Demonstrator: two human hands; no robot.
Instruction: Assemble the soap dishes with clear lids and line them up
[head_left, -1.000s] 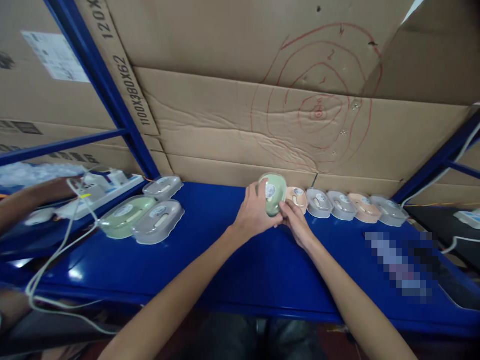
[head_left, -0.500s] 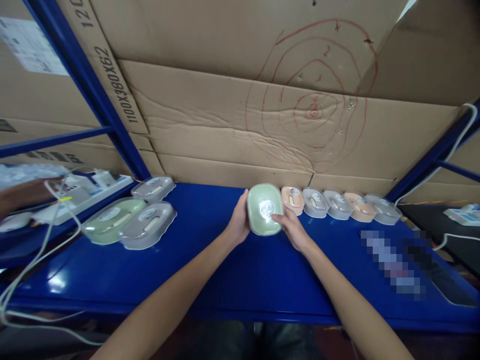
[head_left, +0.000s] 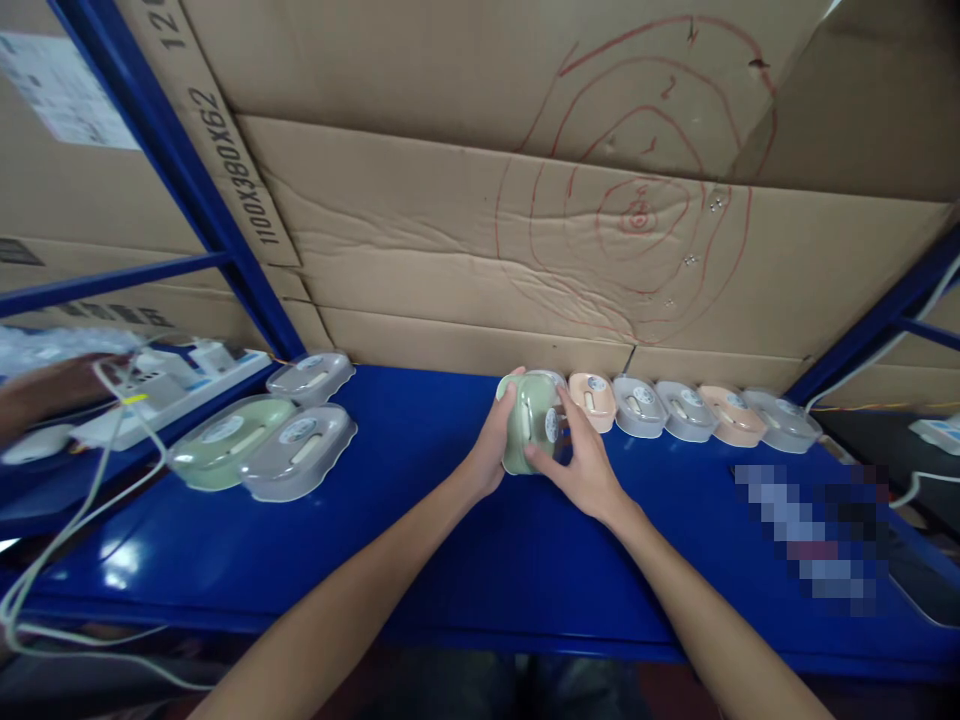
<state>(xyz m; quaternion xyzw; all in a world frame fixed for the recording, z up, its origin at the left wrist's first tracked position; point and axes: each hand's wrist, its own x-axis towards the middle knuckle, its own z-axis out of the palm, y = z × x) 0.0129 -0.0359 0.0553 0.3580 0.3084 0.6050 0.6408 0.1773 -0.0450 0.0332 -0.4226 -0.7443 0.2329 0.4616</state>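
Between my two hands is a pale green lidded plastic box (head_left: 525, 415) with a clear cover, a round label and a light tab. It is turned at an angle above the blue table. My left hand (head_left: 489, 440) grips its left side, the fingers partly hidden behind it. From the right, my right hand (head_left: 589, 460) holds it with the thumb low on the front and the fingers near the top right edge. Just beyond my right fingers stands a peach lidded box (head_left: 592, 402), the left end of a row along the cardboard.
More grey boxes (head_left: 639, 408) and a peach box (head_left: 731, 415) continue the row. At left stand a green box (head_left: 225, 440) and two grey boxes (head_left: 298, 455). A power strip (head_left: 172, 400), white cables (head_left: 90, 500) and another person's hand (head_left: 75, 395) are farther left. Blue posts (head_left: 172, 170) frame the table.
The green box has been turned, so its label now faces right and its tab shows. My right hand has spread its fingers around the right edge.
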